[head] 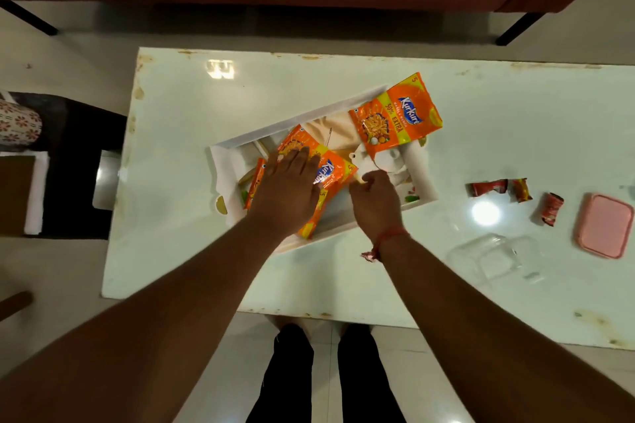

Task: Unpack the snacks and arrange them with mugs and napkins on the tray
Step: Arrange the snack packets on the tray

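White and shiny, the counter (192, 106) holds a white tray (223, 161) turned at a slant. On the tray, the left hand (287, 185) lies flat with straight fingers on an orange snack bag (335, 175), and another orange bag (395, 117) rests at the tray's far corner. Beside it, the right hand (376, 199) has curled fingers near the bag's edge, but I cannot tell if they hold anything.
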A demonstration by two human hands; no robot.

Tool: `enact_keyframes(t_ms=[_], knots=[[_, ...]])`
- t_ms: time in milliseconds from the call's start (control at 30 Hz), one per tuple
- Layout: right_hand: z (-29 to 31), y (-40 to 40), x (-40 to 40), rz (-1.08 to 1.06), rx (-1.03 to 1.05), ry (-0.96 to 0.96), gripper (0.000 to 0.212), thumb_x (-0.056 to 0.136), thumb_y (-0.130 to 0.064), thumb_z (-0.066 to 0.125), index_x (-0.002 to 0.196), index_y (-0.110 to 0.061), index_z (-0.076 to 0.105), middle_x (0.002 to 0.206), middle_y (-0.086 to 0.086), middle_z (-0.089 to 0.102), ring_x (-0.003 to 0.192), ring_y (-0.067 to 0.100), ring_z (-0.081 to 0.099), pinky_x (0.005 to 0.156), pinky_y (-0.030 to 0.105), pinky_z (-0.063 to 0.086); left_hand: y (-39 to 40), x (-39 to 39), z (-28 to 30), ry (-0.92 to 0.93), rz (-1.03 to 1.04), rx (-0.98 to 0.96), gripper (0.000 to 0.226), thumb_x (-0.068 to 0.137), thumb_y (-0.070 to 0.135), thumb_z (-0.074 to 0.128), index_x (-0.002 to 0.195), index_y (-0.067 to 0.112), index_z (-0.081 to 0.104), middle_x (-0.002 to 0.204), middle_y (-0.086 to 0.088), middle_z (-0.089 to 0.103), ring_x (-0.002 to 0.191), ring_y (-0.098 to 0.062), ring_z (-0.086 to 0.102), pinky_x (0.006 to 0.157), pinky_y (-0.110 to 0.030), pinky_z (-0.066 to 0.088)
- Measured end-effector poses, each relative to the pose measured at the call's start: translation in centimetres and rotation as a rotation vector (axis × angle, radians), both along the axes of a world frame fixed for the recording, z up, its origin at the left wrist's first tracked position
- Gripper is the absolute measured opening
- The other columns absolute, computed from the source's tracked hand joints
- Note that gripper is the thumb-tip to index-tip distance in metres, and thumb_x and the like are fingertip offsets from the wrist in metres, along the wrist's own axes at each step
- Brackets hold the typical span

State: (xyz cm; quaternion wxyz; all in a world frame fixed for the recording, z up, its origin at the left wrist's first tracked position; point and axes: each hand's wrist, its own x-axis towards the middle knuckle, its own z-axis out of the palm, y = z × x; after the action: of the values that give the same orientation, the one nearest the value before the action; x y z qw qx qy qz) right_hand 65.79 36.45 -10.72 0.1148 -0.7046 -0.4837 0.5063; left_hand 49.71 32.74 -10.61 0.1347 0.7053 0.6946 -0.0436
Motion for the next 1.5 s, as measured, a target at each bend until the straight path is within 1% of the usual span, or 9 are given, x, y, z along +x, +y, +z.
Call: enact_keyframes(t_ms=[67, 200, 433, 633, 800, 933, 1100, 1333, 1500], knots=[[-0.6, -0.5, -1.6, -0.105, -0.215, 0.067, 0.046, 0.077, -0.042, 0.062, 0.108, -0.009, 0.062, 0.102, 0.014, 0.070, 0.096, 0.032, 0.066, 0.088, 0.044, 0.054, -0.6, -1.0, -0.1, 0.013, 0.004, -0.027, 0.062, 0.091, 0.040, 0.028, 0.138, 0.006, 0.050, 0.144, -0.018, 0.051, 0.134, -0.036, 0.047, 0.114, -0.058, 0.028], [-3.3, 0.0, -3.7, -0.150, -0.226, 0.188, 0.028, 0.071, -0.034, 0.062, 0.087, -0.015, 0.073, 0.089, 0.008, 0.076, 0.084, 0.031, 0.071, 0.083, 0.051, 0.058, -1.6, -2.2, -0.8, 0.047, 0.017, -0.086, 0.066, 0.093, 0.044, 0.020, 0.140, 0.006, 0.047, 0.145, -0.019, 0.049, 0.134, -0.037, 0.046, 0.115, -0.058, 0.026], [1.8, 2.2, -3.2, 0.007, 0.136, -0.040, 0.023, 0.095, -0.009, 0.047, 0.111, -0.011, 0.064, 0.117, 0.011, 0.068, 0.108, 0.027, 0.061, 0.080, 0.022, 0.037, -1.8, -2.0, -0.2, -0.058, 0.126, 0.036, 0.059, 0.097, 0.041, 0.030, 0.140, 0.005, 0.046, 0.142, -0.019, 0.053, 0.130, -0.034, 0.051, 0.115, -0.054, 0.027], [3.3, 4.4, 3.3, 0.054, 0.362, -0.090, 0.033, 0.095, -0.004, 0.043, 0.120, -0.008, 0.064, 0.125, 0.014, 0.064, 0.113, 0.031, 0.059, 0.094, 0.028, 0.043, -0.9, 3.5, 1.9, -0.343, 0.051, 0.168, 0.044, 0.097, 0.030, 0.046, 0.132, 0.006, 0.054, 0.136, -0.015, 0.058, 0.128, -0.032, 0.052, 0.110, -0.046, 0.039], [2.9, 6.0, 7.7, 0.038, 0.275, -0.170, 0.034, 0.097, -0.003, 0.038, 0.121, -0.007, 0.062, 0.125, 0.013, 0.064, 0.112, 0.028, 0.061, 0.088, 0.026, 0.047, -0.5, 9.6, 1.4, -0.619, 0.180, -0.023, 0.050, 0.099, 0.031, 0.049, 0.143, 0.007, 0.042, 0.150, -0.014, 0.042, 0.132, -0.030, 0.047, 0.103, -0.041, 0.047], [2.2, 6.7, 9.4, 0.032, 0.222, -0.163, 0.032, 0.098, -0.008, 0.040, 0.123, -0.009, 0.060, 0.124, 0.012, 0.064, 0.110, 0.025, 0.062, 0.081, 0.024, 0.046, 0.4, 12.5, -1.1, -0.882, 0.393, -0.214, 0.045, 0.098, 0.036, 0.050, 0.136, 0.012, 0.044, 0.140, -0.009, 0.050, 0.127, -0.026, 0.050, 0.102, -0.046, 0.045], [0.9, 6.8, 10.7, 0.023, 0.196, -0.188, 0.028, 0.100, -0.021, 0.046, 0.123, -0.012, 0.058, 0.122, 0.011, 0.065, 0.097, 0.019, 0.062, 0.070, 0.020, 0.044, 1.0, 13.2, -2.5, -0.873, 0.420, -0.270, 0.054, 0.092, 0.047, 0.044, 0.136, 0.016, 0.043, 0.141, -0.007, 0.049, 0.128, -0.025, 0.049, 0.104, -0.047, 0.044], [0.3, 6.4, 11.7, 0.024, 0.195, -0.176, 0.034, 0.099, -0.015, 0.045, 0.133, -0.013, 0.051, 0.124, 0.013, 0.061, 0.112, 0.025, 0.061, 0.087, 0.032, 0.051, 0.9, 12.8, -2.8, -0.823, 0.304, -0.258, 0.048, 0.099, 0.036, 0.049, 0.141, 0.016, 0.039, 0.150, -0.006, 0.040, 0.132, -0.024, 0.046, 0.105, -0.045, 0.046], [1.1, 4.8, 11.5, 0.106, 0.611, -0.422, 0.037, 0.090, -0.012, 0.051, 0.127, -0.013, 0.055, 0.121, 0.014, 0.054, 0.109, 0.032, 0.052, 0.091, 0.042, 0.046, -0.4, 10.9, 0.0, -0.743, 0.285, -0.037, 0.043, 0.099, 0.022, 0.053, 0.140, 0.011, 0.047, 0.148, -0.009, 0.048, 0.135, -0.022, 0.046, 0.107, -0.033, 0.041]])
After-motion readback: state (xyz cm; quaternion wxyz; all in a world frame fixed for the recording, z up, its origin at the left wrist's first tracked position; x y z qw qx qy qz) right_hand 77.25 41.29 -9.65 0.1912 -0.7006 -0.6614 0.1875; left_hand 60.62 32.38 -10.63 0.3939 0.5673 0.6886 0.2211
